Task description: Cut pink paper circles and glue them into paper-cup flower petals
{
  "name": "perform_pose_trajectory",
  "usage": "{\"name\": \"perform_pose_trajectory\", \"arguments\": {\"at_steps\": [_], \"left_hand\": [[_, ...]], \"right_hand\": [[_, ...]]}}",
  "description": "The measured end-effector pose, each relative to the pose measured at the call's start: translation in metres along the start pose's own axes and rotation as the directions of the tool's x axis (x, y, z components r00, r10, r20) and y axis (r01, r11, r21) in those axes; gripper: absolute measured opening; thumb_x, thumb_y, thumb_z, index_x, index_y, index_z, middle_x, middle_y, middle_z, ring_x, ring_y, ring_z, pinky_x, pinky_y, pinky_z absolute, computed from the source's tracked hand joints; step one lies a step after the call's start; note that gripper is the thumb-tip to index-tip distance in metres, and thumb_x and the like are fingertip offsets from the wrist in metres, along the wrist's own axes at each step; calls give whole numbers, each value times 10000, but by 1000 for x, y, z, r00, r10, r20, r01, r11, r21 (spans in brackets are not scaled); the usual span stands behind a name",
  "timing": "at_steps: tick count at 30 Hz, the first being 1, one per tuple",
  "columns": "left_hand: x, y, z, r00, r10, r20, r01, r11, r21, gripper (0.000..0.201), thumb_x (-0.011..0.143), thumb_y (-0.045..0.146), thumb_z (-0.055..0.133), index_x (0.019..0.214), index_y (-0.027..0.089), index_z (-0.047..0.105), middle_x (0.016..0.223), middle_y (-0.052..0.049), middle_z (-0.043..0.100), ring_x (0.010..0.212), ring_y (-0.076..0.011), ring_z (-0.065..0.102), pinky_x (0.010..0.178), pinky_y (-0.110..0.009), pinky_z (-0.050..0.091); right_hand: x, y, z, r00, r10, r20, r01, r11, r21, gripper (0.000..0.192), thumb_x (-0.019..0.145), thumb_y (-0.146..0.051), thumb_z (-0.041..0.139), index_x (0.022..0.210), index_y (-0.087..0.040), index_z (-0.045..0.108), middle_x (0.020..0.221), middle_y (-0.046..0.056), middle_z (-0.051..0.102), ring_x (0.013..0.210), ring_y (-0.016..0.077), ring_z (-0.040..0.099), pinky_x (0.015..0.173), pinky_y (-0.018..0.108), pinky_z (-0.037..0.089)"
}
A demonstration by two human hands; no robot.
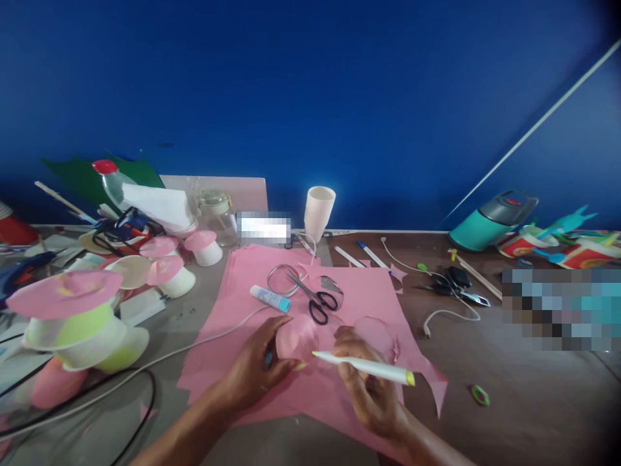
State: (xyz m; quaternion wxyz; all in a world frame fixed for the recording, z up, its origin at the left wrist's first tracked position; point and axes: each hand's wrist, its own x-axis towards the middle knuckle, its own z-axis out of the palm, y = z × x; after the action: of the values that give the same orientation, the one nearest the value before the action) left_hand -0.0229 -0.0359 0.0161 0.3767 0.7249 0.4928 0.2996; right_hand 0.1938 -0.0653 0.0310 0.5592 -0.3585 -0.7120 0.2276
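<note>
My left hand (264, 359) grips a small rounded pink paper piece (295, 338) between thumb and fingers, above the pink paper sheets (252, 395). A white marker with a yellow end (383, 369) is held in my right hand (366, 382), its yellow tip close to the paper piece; I cannot tell whether they touch. Just beyond my hands lie scissors (313, 298) with black handles and a glue stick (270, 298) with a blue end. A round cut shape (376, 340) in the pink paper shows behind my right hand.
Stacked white paper cups (319, 210) stand by the blue wall. At left are several cups with pink paper tops (68, 294), a glass jar (217, 217) and cables (194, 340). On the right lie markers (373, 254), a teal bottle (478, 228) and a green ring (480, 395).
</note>
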Motion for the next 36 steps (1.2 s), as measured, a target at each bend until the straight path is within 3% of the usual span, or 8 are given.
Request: {"name": "perform_pose_trajectory", "arguments": {"at_steps": [5,10,24,31,36], "left_hand": [[0,-1,0,1000,25,-16,-25,999,-21,568,796,370,694,1289,131,548,1247,-177,662,1091,-306,659,890,-386,571],[0,2,-1,1000,16,-20,-16,1000,-23,589,787,396,713,1292,137,553,1247,-174,666,1109,-311,653,910,-394,563],[0,0,0,1000,22,-21,-22,999,-33,593,793,441,709,1297,161,568,1238,-168,674,1090,-316,659,900,-402,564],[0,0,-1,1000,25,-7,-25,999,-36,598,791,446,707,1292,156,559,1266,-180,660,1116,-324,649,907,-404,563],[1,2,-1,1000,9,6,-8,999,-32,599,795,443,697,1290,138,552,1243,-184,665,1081,-312,658,896,-398,564]], "right_hand": [[2,-4,-3,999,0,41,0,1000,-9,206,994,-263,449,1150,-273,582,867,62,653,886,260,638,729,406,566],[5,-5,-2,997,-47,66,47,999,-9,207,986,-238,464,1160,-257,575,898,54,674,929,241,646,767,376,568],[2,-1,1,995,-34,90,33,999,7,225,942,-149,486,1129,-219,591,922,58,674,897,216,643,786,381,567],[3,-3,1,991,-34,131,25,997,66,228,963,-179,452,1127,-233,602,882,62,652,815,225,621,718,407,549],[1,-1,1,992,-17,125,9,998,66,213,954,-184,470,1119,-233,596,891,60,647,854,227,615,754,400,541]]}}
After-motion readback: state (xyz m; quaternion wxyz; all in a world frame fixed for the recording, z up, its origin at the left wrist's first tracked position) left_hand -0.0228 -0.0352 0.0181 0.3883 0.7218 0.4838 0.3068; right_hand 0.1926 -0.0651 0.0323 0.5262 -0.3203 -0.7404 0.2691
